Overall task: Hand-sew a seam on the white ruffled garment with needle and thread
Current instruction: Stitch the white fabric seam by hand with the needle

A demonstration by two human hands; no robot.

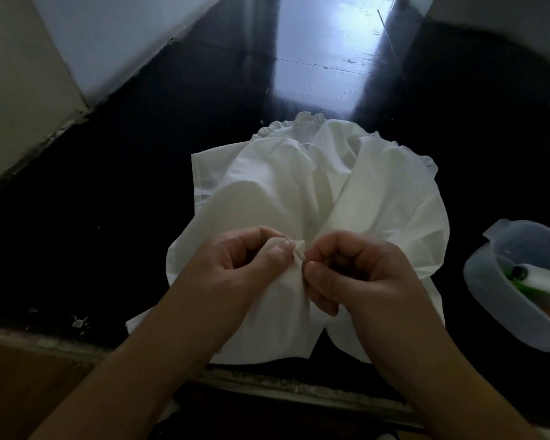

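White ruffled garment spreads over the dark floor beyond both hands, ruffle edge farthest away, long axis running away from the person. Left hand pinches a raised fold of the near hem; right hand, just beside it, curls around the needle (thin, barely visible), near upright at the fold. Open floor left of the left hand; plastic tub with spool right of the right hand.

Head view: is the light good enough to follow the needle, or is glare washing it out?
Head view: dim overall; glare sits only on the far floor, away from the work. The needle is a faint line at the left hand pinching the white garment; edges bend with wide-angle distortion.
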